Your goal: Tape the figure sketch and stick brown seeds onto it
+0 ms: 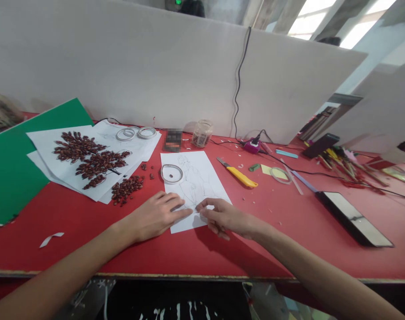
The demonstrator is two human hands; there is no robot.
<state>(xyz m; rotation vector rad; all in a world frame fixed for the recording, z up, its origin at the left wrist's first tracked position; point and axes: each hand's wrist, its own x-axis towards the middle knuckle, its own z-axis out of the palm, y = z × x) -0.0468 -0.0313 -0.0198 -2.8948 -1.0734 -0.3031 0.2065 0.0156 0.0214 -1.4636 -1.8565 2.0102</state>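
Observation:
My left hand (159,215) lies flat, fingers stretched out, on the lower left edge of a white sheet with a pencil drawing (207,171). Over the lower part of that drawing, my right hand (220,215) has thumb and forefinger pinched together. A small dark bit shows at the fingertips, too small to name. On the sheet's upper left lies a tape roll (181,174) with one brown seed (171,176) inside its ring. A pile of brown seeds (125,189) rests on the red table left of the sheet, beyond my left hand.
At left, papers bearing a seed-covered picture (101,165) overlap a green board (19,164). Behind are tape rolls (147,132) and a jar (202,133). To the right lie a yellow utility knife (242,176), a purple adapter (252,146), cables and a phone-like device (355,218).

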